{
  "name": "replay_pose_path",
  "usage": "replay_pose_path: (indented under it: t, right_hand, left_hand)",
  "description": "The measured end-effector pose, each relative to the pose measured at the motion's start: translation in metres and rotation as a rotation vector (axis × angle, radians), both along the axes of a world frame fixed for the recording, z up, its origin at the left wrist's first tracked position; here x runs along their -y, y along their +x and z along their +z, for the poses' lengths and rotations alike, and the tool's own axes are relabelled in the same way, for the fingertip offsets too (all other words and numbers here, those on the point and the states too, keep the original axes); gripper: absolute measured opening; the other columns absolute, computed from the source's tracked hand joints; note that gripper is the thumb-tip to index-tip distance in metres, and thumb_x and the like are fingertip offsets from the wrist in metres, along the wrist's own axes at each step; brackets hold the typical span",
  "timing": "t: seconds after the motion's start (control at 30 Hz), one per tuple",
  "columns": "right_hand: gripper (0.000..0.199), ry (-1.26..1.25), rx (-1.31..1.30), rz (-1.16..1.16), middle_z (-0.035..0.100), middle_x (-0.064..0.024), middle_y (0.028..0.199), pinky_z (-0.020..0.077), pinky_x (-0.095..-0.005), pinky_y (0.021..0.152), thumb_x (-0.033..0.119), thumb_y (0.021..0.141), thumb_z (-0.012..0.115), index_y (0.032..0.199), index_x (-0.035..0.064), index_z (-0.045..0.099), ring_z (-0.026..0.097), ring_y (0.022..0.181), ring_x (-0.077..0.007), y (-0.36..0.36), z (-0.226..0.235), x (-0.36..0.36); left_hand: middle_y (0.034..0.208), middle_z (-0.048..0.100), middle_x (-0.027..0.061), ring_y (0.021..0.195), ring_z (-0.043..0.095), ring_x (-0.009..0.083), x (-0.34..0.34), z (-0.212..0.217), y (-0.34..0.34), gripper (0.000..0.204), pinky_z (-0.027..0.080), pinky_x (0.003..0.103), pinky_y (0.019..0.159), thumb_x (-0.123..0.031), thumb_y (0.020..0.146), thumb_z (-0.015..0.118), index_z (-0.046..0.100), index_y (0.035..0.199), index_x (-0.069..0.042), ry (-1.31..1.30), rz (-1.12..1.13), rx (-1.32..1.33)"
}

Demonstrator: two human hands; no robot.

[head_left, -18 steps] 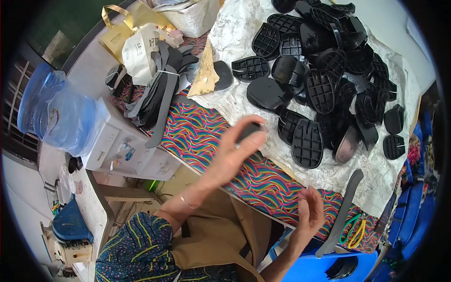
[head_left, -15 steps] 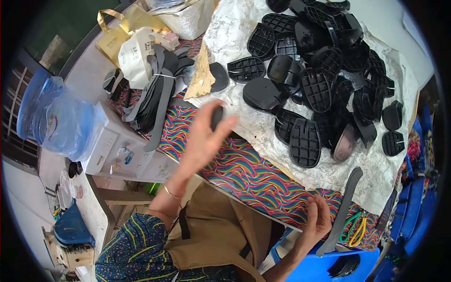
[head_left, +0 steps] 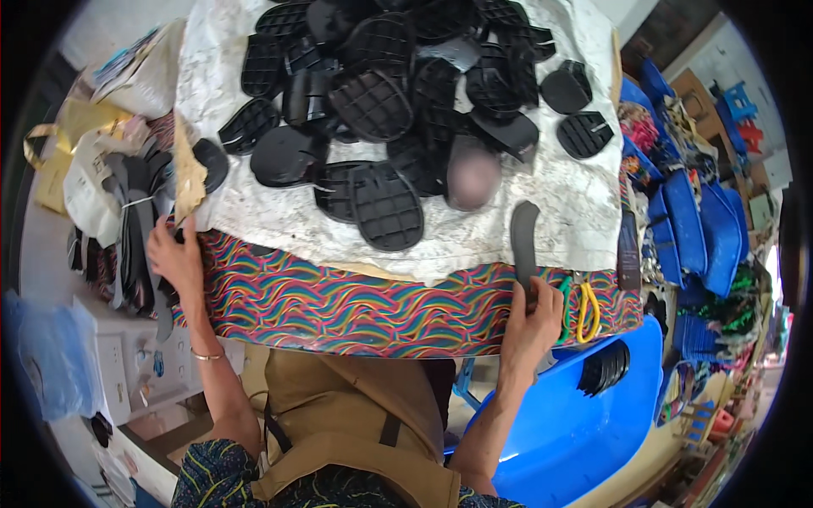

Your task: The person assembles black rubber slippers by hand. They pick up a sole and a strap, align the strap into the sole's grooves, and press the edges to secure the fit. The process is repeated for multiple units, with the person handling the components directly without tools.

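Note:
My left hand (head_left: 176, 258) is at the left end of the table, beside a tied bundle of dark strips (head_left: 135, 224). Its thumb and fingers curl around a small dark piece, too hidden to name. At the front right, my right hand (head_left: 532, 326) grips the lower end of a long dark curved strip (head_left: 524, 233), whose upper part lies on a stained white sheet (head_left: 457, 241). Black shoe heel pieces with gridded undersides (head_left: 388, 207) are heaped beyond my hands. A torn brown paper (head_left: 190, 178) and a dark rounded piece (head_left: 212, 165) lie just past my left hand.
Yellow-handled scissors (head_left: 588, 313) and a green-handled tool (head_left: 565, 309) lie right of my right hand on the patterned tablecloth (head_left: 339, 305). Below the table edge stands a blue tub (head_left: 584, 440) holding black pieces. A white bag (head_left: 93, 186) and water dispenser (head_left: 127, 364) are at left.
The view has swung right, shifting the heap leftward in the picture. My left hand has moved left to beside the strip bundle. My right hand has moved from the table edge onto the long strip.

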State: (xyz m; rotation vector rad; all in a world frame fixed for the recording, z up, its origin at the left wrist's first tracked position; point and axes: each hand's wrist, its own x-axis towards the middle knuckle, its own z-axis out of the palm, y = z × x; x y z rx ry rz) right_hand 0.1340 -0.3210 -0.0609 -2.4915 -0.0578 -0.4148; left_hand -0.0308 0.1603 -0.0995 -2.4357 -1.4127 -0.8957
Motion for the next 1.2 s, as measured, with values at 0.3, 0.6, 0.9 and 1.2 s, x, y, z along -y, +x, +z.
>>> replay_pose_path:
  t: [0.3, 0.6, 0.9, 1.2]
  right_hand:
    - [0.033, -0.069, -0.023, -0.041, 0.057, -0.0179, 0.106, 0.05, -0.0421, 0.076, 0.011, 0.085, 0.073, 0.114, -0.0006, 0.062, 0.062, 0.092, -0.0352, 0.015, -0.009, 0.004]
    - [0.027, 0.111, 0.058, -0.101, 0.058, -0.0145, 0.104, 0.0506, -0.0402, 0.073, 0.008, 0.083, 0.075, 0.107, 0.0025, 0.063, 0.061, 0.086, -0.0321, 0.015, -0.017, 0.0]
    - [0.016, 0.692, 0.171, -0.173, 0.056, -0.0023, 0.086, 0.0425, -0.0253, 0.062, 0.001, 0.085, 0.072, 0.09, 0.0014, 0.056, 0.052, 0.07, -0.0093, 0.015, -0.027, 0.017]
    - [0.005, 0.953, 0.577, -0.289, 0.053, 0.0026, 0.073, 0.0321, -0.0179, 0.048, 0.007, 0.094, 0.06, 0.097, 0.0061, 0.057, 0.044, 0.058, -0.0024, -0.051, 0.057, 0.109]
  left_hand:
    - [0.116, 0.065, 0.0104, 0.112, 0.058, 0.0217, 0.134, 0.059, 0.079, 0.025, 0.04, 0.033, 0.101, -0.004, 0.088, 0.067, 0.066, 0.113, 0.001, -0.352, -0.749, 0.485]
    - [0.105, 0.066, 0.0133, 0.102, 0.062, 0.0248, 0.267, 0.091, 0.133, 0.022, 0.047, 0.034, 0.092, -0.003, 0.087, 0.065, 0.067, 0.109, 0.001, -0.959, -1.347, 0.404]
    - [0.109, 0.067, 0.0173, 0.102, 0.067, 0.0265, 0.351, 0.061, 0.178, 0.035, 0.052, 0.034, 0.087, -0.005, 0.092, 0.057, 0.057, 0.126, 0.002, -1.289, -1.532, 0.235]
    - [0.111, 0.06, 0.0152, 0.111, 0.055, 0.0347, 0.375, 0.029, 0.182, 0.033, 0.044, 0.043, 0.096, -0.006, 0.084, 0.066, 0.06, 0.116, -0.002, -0.734, -1.74, -0.045]
